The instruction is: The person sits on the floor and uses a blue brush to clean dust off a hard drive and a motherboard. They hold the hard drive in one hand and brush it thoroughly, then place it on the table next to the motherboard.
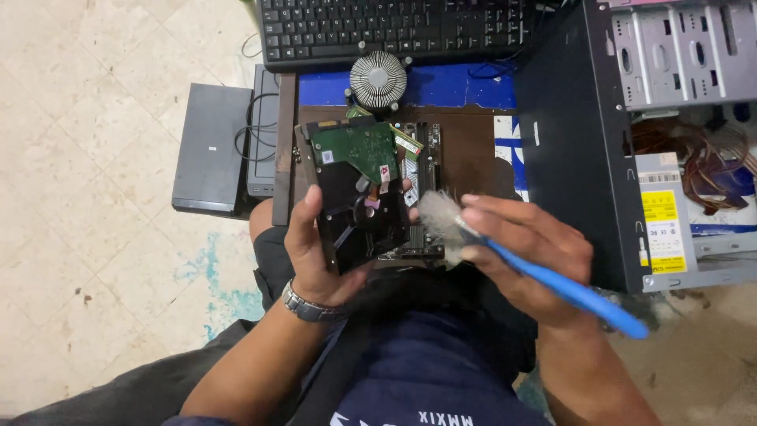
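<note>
My left hand [315,244] grips a black hard drive [359,197] by its left edge, underside up, with its green circuit board [355,148] showing at the far end. My right hand [524,248] holds a blue-handled brush [552,280]. The brush's pale bristles [440,214] sit just right of the drive, blurred. A metal watch is on my left wrist. A motherboard [422,170] lies under and behind the drive.
An open black computer case [576,134] with a power supply [666,217] and cables stands at right. A round heatsink fan [378,79] and a black keyboard [394,28] lie ahead. A grey flat box [211,150] rests on the tiled floor at left.
</note>
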